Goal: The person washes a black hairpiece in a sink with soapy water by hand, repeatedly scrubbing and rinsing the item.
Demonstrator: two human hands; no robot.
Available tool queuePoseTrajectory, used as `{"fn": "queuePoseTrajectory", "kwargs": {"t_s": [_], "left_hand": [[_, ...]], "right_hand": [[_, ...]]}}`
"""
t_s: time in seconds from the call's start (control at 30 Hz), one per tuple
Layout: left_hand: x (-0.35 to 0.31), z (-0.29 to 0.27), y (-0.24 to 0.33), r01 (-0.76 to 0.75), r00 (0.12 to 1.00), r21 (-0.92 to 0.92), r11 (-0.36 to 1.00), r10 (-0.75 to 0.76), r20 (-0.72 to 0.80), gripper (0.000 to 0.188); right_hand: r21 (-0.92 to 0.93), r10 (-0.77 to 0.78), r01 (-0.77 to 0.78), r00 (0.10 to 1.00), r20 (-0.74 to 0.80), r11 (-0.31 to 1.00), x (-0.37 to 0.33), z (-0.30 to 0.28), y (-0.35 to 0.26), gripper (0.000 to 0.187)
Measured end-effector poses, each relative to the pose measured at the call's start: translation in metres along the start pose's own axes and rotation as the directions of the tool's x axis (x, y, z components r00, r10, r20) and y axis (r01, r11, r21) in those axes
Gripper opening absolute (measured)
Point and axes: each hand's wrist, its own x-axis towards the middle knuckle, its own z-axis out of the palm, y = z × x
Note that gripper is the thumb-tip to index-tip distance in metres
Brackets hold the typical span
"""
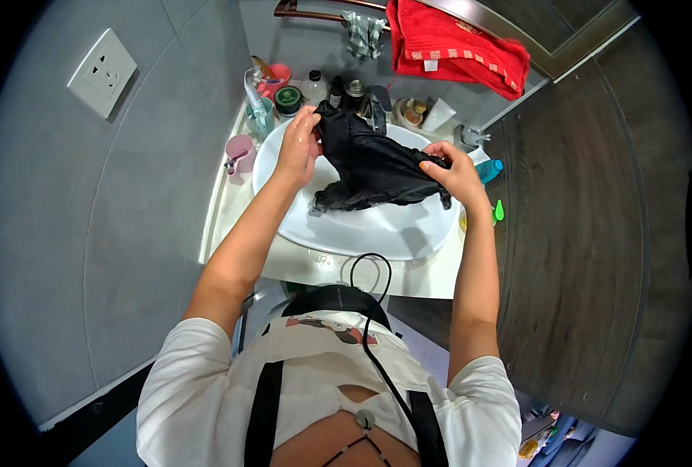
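Note:
A black garment [373, 167] is stretched between my two hands above the white wash basin [338, 237]. It looks wet, and its lower left end hangs down into the bowl. At its upper left corner, my left hand [298, 148] pinches the cloth between thumb and fingers. My right hand [456, 176] grips the other end near the basin's right rim, with a small bit of cloth dangling below the fingers. Behind the cloth, the dark faucet [378, 107] is partly covered. The folds hide what kind of garment it is.
Behind the basin stand a round green-lidded jar [288, 99], several bottles and a pink cup [240, 149]. A blue bottle [488, 170] and a green pump top [499, 210] sit at the right. A red towel [459, 47] hangs above. Walls close in on both sides.

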Motion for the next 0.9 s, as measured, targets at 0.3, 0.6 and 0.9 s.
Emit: {"fn": "queuePoseTrajectory", "kwargs": {"t_s": [0.3,0.6,0.9], "left_hand": [[0.034,-0.121,-0.092,0.396,0.909,0.617,0.68,-0.199,-0.365,0.043],[-0.004,-0.165,-0.176,0.602,0.774,0.363,0.711,-0.408,-0.485,0.045],[0.014,-0.15,-0.23,0.725,0.493,-0.161,0.67,-0.667,-0.558,0.017]], "right_hand": [[-0.185,0.097,-0.129,0.98,-0.174,0.974,0.022,0.04,0.126,0.021],[-0.476,0.636,-0.635,0.749,-0.185,0.608,-0.032,0.117,0.251,0.035],[0.137,0.617,-0.607,0.728,-0.298,0.783,-0.027,0.21,0.277,0.036]]}}
